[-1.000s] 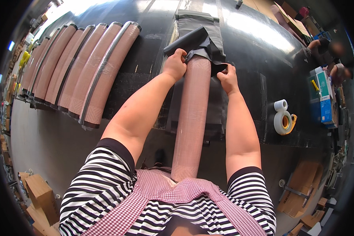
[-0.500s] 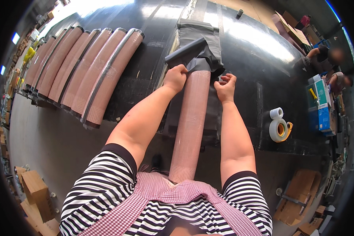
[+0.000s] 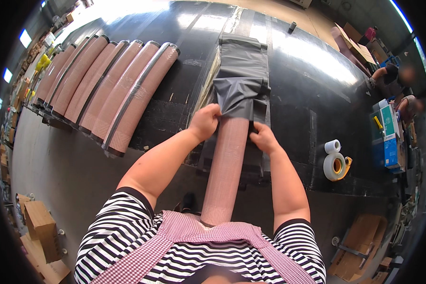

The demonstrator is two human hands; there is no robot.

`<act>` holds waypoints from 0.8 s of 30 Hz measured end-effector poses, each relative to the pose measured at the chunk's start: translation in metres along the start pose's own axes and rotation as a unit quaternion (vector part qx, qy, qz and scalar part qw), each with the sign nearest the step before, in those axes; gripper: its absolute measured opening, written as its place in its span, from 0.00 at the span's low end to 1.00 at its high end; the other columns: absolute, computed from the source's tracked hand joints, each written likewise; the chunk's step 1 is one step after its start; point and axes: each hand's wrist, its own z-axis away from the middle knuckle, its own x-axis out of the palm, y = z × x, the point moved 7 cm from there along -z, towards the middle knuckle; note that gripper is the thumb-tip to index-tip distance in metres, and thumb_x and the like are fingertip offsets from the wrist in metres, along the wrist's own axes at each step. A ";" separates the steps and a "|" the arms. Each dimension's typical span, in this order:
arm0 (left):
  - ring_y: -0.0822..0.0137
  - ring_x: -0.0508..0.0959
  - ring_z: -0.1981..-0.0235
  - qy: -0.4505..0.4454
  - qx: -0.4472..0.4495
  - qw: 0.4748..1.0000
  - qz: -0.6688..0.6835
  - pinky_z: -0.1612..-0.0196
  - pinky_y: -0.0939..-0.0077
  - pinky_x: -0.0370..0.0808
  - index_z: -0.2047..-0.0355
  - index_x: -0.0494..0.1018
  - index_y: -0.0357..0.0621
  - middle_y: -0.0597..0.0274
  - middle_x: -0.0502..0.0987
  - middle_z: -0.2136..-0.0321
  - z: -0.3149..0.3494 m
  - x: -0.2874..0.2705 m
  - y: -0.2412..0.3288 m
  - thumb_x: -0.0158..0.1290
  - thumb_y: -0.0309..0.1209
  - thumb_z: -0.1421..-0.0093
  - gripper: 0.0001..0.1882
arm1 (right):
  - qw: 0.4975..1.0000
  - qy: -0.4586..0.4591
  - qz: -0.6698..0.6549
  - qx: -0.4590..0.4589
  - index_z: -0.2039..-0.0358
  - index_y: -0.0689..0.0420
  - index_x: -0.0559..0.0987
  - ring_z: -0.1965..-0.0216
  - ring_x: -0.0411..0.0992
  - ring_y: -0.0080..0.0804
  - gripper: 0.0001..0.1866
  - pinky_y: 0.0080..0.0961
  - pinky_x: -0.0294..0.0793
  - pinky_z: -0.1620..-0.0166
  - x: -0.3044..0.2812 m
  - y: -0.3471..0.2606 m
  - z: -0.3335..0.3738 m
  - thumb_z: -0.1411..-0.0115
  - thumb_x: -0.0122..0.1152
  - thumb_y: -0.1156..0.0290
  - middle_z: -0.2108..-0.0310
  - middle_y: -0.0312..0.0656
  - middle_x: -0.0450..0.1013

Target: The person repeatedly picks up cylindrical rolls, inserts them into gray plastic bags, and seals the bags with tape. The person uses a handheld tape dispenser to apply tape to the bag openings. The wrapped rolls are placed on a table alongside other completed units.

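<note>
A pink rolled mat [image 3: 226, 170] in clear film points from my chest out over the black table. Its far end is inside a dark grey plastic bag [image 3: 244, 61], whose open edge is bunched around the roll. My left hand [image 3: 206, 121] pinches that edge on the roll's left side, fingers closed. On the right side, my right hand [image 3: 264, 137] grips the same edge with curled fingers, slightly blurred. The roll's near end rests against my checked apron [image 3: 194, 232].
Several wrapped pink rolls [image 3: 139, 99] lie side by side on the table's left. Tape rolls [image 3: 333, 161] and a yellow-handled dispenser [image 3: 348, 165] sit at the right. Beyond are boxes [image 3: 389, 137] and other people [image 3: 390, 78]. Cardboard [image 3: 42, 232] lies on the floor at lower left.
Both hands have come nearer to me along the roll, drawing the bag's edge with them. The loose flap has come down over the roll, covering more of it. My right fingers have closed on the edge.
</note>
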 end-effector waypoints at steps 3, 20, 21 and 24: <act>0.50 0.73 0.71 -0.082 0.011 0.996 0.045 0.67 0.63 0.72 0.75 0.69 0.39 0.52 0.71 0.74 0.053 -0.026 0.051 0.47 0.17 0.54 0.06 | 0.994 -0.089 0.016 0.063 0.70 0.62 0.75 0.69 0.66 0.17 0.08 0.20 0.69 0.67 0.030 -0.004 0.090 0.52 0.50 0.82 0.74 0.28 0.71; 0.56 0.76 0.70 -0.227 0.003 0.966 0.120 0.66 0.65 0.73 0.75 0.72 0.39 0.51 0.75 0.75 0.025 -0.012 0.106 0.49 0.18 0.50 0.04 | 0.962 -0.096 -0.199 0.160 0.73 0.60 0.74 0.80 0.68 0.23 0.04 0.22 0.70 0.74 0.050 -0.064 0.110 0.52 0.56 0.79 0.81 0.34 0.70; 0.56 0.76 0.70 -0.247 0.009 0.959 0.139 0.66 0.65 0.72 0.74 0.71 0.39 0.51 0.74 0.75 0.023 -0.017 0.113 0.49 0.19 0.50 0.04 | 0.960 -0.121 -0.189 0.166 0.70 0.60 0.76 0.79 0.68 0.21 0.06 0.21 0.70 0.73 0.057 -0.062 0.123 0.51 0.55 0.78 0.80 0.32 0.70; 0.51 0.76 0.69 -0.186 -0.047 0.981 0.033 0.64 0.63 0.72 0.70 0.71 0.40 0.51 0.75 0.73 0.086 -0.035 0.075 0.50 0.20 0.49 0.05 | 0.949 -0.151 -0.198 0.193 0.69 0.60 0.78 0.76 0.68 0.17 0.07 0.18 0.71 0.69 0.065 -0.032 0.149 0.49 0.54 0.79 0.78 0.30 0.71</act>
